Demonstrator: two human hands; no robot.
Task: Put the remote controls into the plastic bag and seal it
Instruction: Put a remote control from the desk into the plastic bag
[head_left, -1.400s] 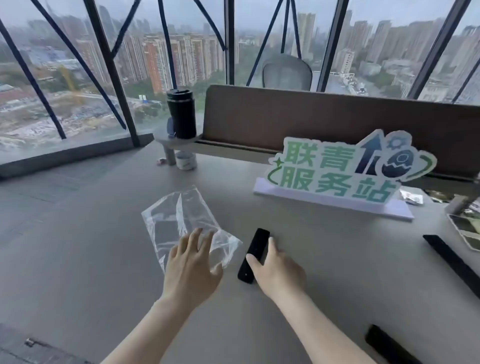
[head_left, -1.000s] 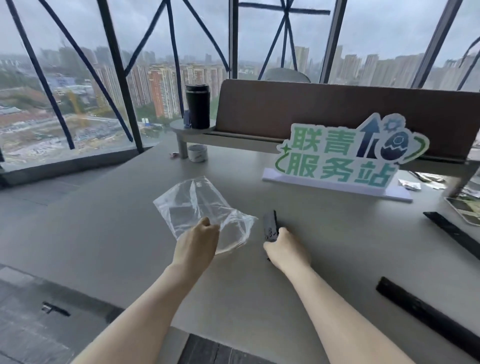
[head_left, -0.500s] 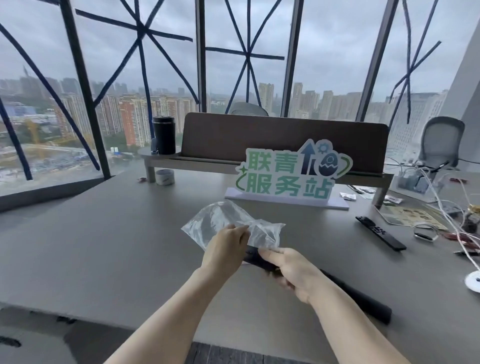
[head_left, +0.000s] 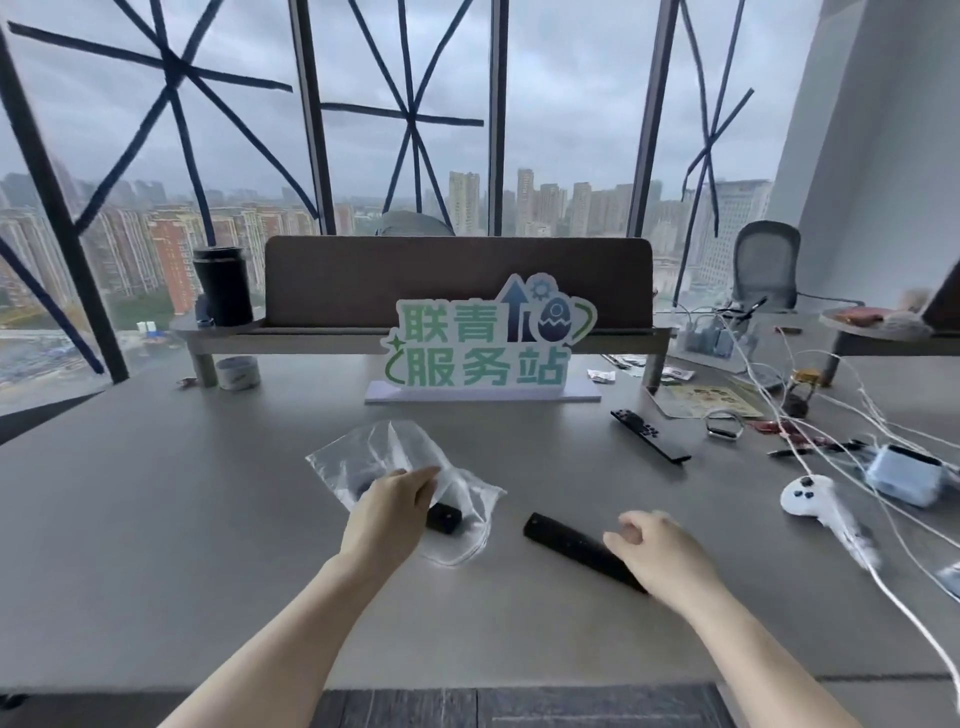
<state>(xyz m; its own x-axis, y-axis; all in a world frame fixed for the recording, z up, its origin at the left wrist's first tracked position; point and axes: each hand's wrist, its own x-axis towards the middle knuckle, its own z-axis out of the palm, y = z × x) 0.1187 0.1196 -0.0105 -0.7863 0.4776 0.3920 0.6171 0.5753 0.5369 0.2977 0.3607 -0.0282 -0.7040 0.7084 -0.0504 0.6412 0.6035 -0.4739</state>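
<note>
A clear plastic bag (head_left: 384, 452) lies on the grey table (head_left: 156, 519) in front of me. My left hand (head_left: 392, 506) pinches its near edge. A short black remote (head_left: 444, 518) sits inside the bag, with its end showing beside my fingers. A long black remote (head_left: 569, 543) lies flat on the table to the right of the bag. My right hand (head_left: 662, 553) is blurred, fingers loosely curled above that remote's near end. A third black remote (head_left: 649, 435) lies farther back on the right.
A green and white sign (head_left: 483, 348) stands behind the bag, in front of a brown divider on a shelf with a black cup (head_left: 223, 286). A roll of tape (head_left: 238, 373) sits beneath. A white game controller (head_left: 813, 501), cables and small gadgets crowd the right side.
The short remote went from my right hand into the bag. My right hand let go and moved right to the long remote. The camera view tilted upward.
</note>
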